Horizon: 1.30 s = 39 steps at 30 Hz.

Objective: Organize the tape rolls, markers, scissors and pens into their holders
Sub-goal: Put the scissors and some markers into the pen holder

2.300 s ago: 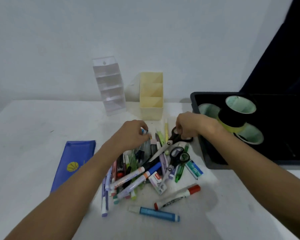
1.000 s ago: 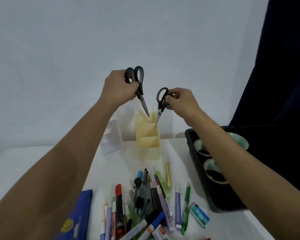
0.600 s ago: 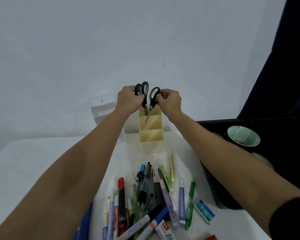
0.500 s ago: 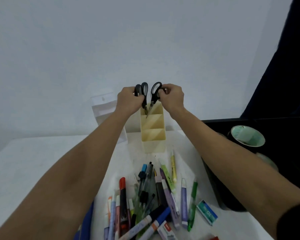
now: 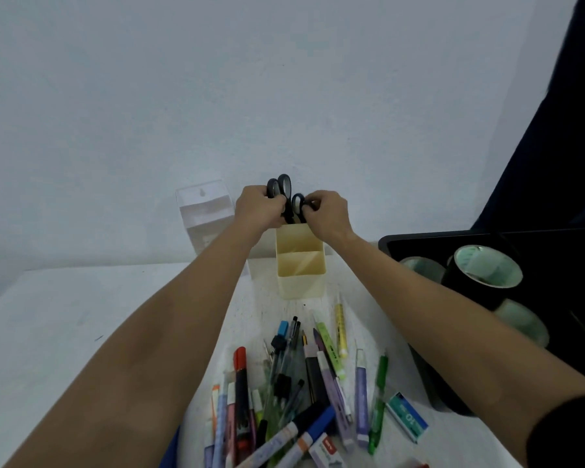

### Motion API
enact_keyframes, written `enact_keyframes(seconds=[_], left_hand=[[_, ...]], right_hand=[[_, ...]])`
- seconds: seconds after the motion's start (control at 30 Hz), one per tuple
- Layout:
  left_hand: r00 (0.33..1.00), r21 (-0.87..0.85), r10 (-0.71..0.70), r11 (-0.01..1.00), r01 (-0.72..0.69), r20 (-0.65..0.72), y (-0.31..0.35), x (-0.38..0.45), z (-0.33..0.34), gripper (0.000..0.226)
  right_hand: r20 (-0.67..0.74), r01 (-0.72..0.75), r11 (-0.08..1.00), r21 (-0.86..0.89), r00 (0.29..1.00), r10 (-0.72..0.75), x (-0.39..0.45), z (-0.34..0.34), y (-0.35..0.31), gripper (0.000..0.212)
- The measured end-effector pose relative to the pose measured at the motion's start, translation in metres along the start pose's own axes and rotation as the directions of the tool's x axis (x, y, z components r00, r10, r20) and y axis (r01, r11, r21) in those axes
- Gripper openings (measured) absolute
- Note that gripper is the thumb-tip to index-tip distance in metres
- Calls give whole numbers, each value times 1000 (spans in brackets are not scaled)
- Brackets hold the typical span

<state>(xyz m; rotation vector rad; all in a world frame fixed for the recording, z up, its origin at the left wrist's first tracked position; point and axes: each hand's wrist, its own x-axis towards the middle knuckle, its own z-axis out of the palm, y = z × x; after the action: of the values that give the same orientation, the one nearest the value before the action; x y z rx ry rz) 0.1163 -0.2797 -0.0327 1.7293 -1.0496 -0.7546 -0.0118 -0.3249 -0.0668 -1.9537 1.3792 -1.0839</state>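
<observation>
Two pairs of black-handled scissors stand nearly upright just above centre frame, long axes vertical, finger loops up and blades down inside the rear compartment of the cream holder [image 5: 300,265]. The taller scissors [image 5: 282,189] rise at the left, the shorter scissors [image 5: 298,205] just to the right, handles touching or nearly so. Their blades are hidden by the holder wall and the hands. The left hand [image 5: 258,206] has its fingers curled round the taller pair's loops; the right hand [image 5: 326,212] pinches the shorter pair's loop. The holder's two nearer compartments show nothing inside. A clear holder [image 5: 205,214] stands to its left. On the white counter [image 5: 65,332], lower centre, lies a heap of pens and markers [image 5: 294,383]. A black tray [image 5: 429,236] at right holds tape rolls [image 5: 487,275].
</observation>
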Motion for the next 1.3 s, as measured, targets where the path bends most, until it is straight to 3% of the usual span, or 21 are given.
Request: enact_keyframes(seconds=[0.17,0.27,0.43,0.5,0.57,0.67,0.77,0.87,1.03,1.3], left_hand=[[999,-4,-34,999,34,32,-4,-6,1,6],[994,64,-56,997,51,94,0,-14,-5,18],[989,256,-23,967,-15,146,-2,-40,-22,23],[984,371,-34,928,-34,176,-7,-57,-30,25],[968,475,-77,879,-47,240,-17,-78,-39,30],[917,588,-189,807,-58,350,-40,-110,-53,28],[871,685,-301,726,-55,388,-66,-136,-63,24],[832,730,-412,683,12,372,-86,-159,-67,27],[747,785,-536,619,32,393,-102,-191,-65,35],[821,772,-487,628,93,297,-111,-210,-57,26]], right_hand=[[55,-42,999,1,998,42,-4,1,2,33],[81,-29,999,-24,996,31,-7,-3,-1,38],[32,136,988,-67,991,-134,-32,-8,-13,24],[152,214,975,-54,967,-204,-55,-12,-22,16],[430,298,952,-74,871,-239,-86,-20,-29,15],[755,444,894,-57,605,-253,-134,-30,-33,14],[876,456,890,3,429,-222,-172,-32,-30,17],[921,433,900,49,330,-209,-202,-24,-25,21],[907,497,865,71,330,-263,-229,-10,-17,27],[867,605,796,16,388,-313,-241,1,-9,26]])
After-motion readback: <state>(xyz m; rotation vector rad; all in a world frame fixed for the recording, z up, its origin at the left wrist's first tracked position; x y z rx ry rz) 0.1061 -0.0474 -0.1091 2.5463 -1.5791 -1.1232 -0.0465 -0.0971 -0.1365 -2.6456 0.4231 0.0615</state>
